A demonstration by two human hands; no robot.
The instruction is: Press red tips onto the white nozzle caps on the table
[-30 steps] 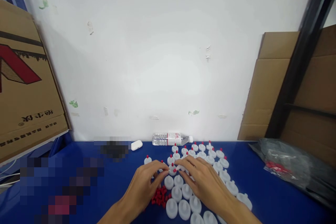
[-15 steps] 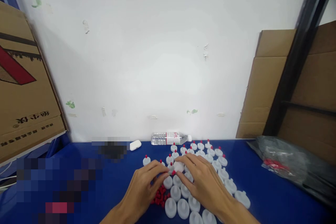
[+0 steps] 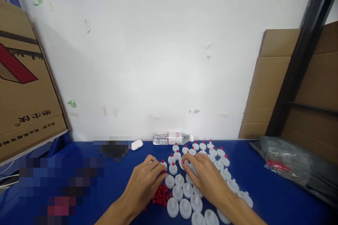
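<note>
Many white round nozzle caps [image 3: 172,207] stand on the blue table, the nearer ones with bare spouts and the farther ones with small red tips. My right hand [image 3: 206,179] reaches over them, thumb and fingers closed around a white nozzle cap [image 3: 181,163] that has a red tip [image 3: 183,162] on its spout. To the left, my left hand [image 3: 144,182] has its thumb and index finger pinched near a small red tip [image 3: 163,171], partly hidden by the fingers. Below that hand lies a pile of loose red tips [image 3: 160,195]. My right hand covers some caps.
A clear water bottle [image 3: 173,138] lies along the wall, with a small white case [image 3: 137,145] to its left. At the right sits a grey plastic bag [image 3: 298,165] with red pieces [image 3: 277,164]. A cardboard box [image 3: 29,88] stands at the left.
My hands have moved apart after being together at one white nozzle cap. The left has drawn back leftward; the right holds a red-tipped cap among the others.
</note>
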